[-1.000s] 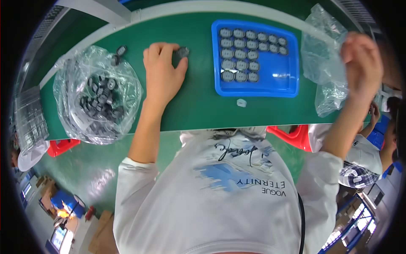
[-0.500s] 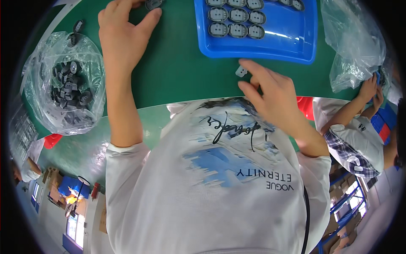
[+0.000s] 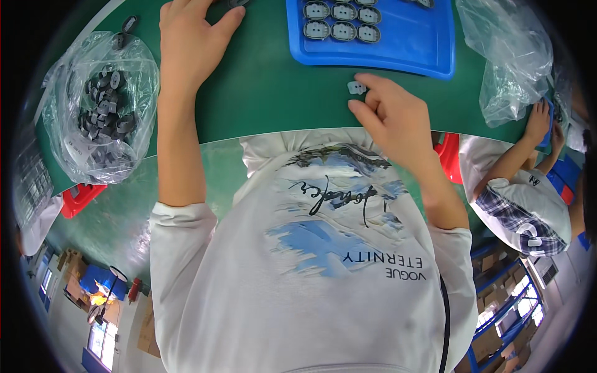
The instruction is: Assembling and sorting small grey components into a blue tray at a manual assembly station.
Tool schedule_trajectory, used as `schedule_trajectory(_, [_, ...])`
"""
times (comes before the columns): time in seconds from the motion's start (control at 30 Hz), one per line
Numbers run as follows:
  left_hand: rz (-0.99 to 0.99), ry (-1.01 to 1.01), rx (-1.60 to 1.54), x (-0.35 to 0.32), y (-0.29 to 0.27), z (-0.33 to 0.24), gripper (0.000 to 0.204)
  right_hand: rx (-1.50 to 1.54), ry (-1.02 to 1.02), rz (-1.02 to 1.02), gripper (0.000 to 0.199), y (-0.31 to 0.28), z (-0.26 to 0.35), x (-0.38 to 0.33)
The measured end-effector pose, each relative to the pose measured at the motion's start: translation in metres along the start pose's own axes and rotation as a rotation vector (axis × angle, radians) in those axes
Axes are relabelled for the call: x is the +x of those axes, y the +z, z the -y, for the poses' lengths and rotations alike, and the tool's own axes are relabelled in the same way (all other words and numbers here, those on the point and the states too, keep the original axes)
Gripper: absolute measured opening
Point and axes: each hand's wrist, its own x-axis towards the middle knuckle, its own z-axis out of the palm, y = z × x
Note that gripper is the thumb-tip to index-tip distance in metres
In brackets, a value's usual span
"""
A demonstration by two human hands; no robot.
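Pinching at a small pale grey part [image 3: 356,87] on the green counter [image 3: 267,93], the right hand [image 3: 392,118] sits just below the blue tray [image 3: 373,53]; thumb and forefinger touch the part, other fingers curled, grip not closed round it yet. Left hand [image 3: 186,43] lies left of the tray, palm down, fingers spread near a dark part [image 3: 237,3] at the frame edge; whether it holds anything I cannot tell. Tray holds grey parts [image 3: 342,22] in rows. Far left of the tray, a clear bag of dark parts [image 3: 102,109]; right of the tray, an empty-looking clear bag [image 3: 507,56].

Risks, judged: the part is tiny and flat on the counter, so a shallow pinch could flick it off the near edge. A sleeve could nudge the tray.
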Motion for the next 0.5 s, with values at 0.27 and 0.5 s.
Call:
schedule_trajectory(0.27, [0.01, 0.02, 0.023, -0.007, 0.006, 0.007, 0.027, 0.155, -0.131, -0.087, 0.02, 0.005, -0.017, -0.01])
schedule_trajectory(0.5, [-0.069, 0.163, 0.061, -0.035, 0.017, 0.029, 0.032, 1.9, 0.219, 0.166, 0.033, -0.025, -0.023, -0.001])
